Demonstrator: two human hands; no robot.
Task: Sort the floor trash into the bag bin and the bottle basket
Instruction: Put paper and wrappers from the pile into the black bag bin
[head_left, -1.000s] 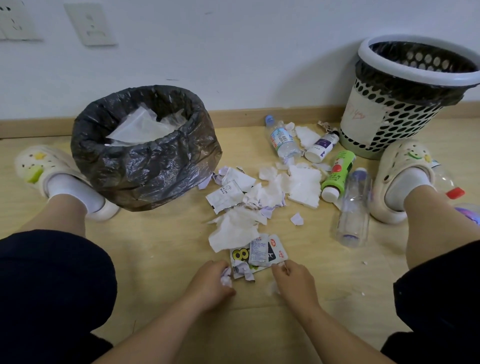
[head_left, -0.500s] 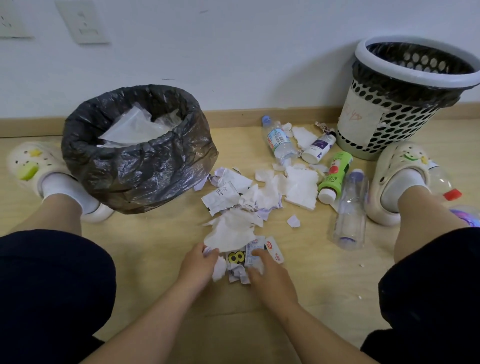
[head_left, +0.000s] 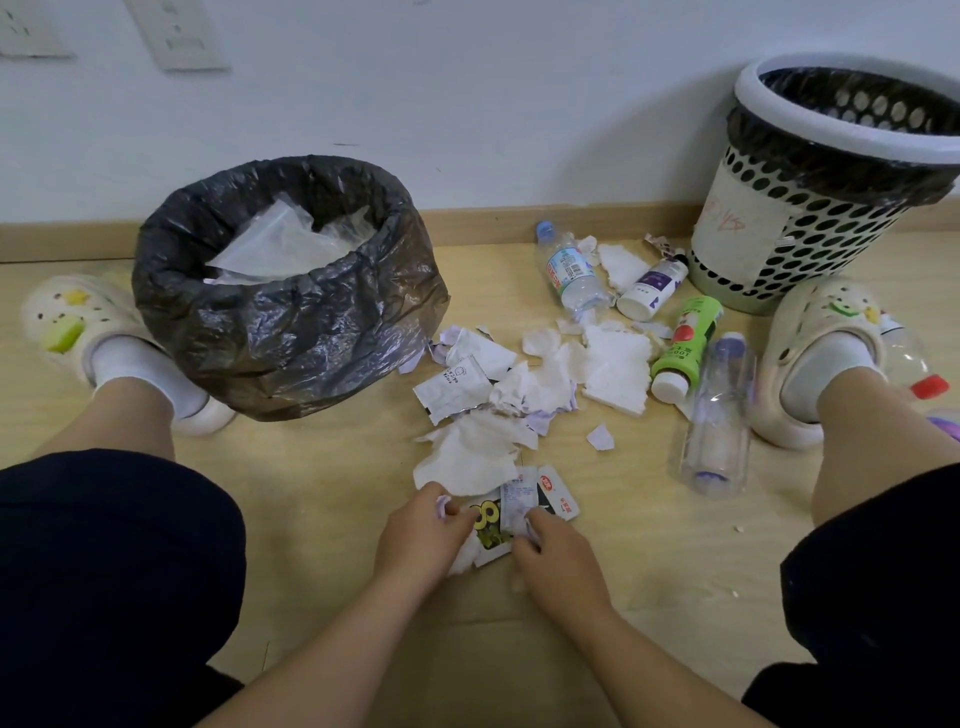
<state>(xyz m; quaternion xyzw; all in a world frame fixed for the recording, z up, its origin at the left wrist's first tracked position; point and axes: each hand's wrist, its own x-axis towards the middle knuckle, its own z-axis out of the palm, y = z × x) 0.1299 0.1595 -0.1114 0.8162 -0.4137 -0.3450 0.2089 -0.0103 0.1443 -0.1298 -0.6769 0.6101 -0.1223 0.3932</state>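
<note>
Item: paper scraps and wrappers (head_left: 493, 525), on the floor between left hand (head_left: 421, 538) and right hand (head_left: 556, 556), both curled and pinching the heap's edges; likely feather-light, limp, tear-prone, slick where glossy; best bunched from both sides, not lifted by corners.

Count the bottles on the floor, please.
5: blue-capped bottle and white bottle near the basket; green bottle and big clear bottle beside the right shoe; red-capped bottle behind it. More may hide there.
</note>
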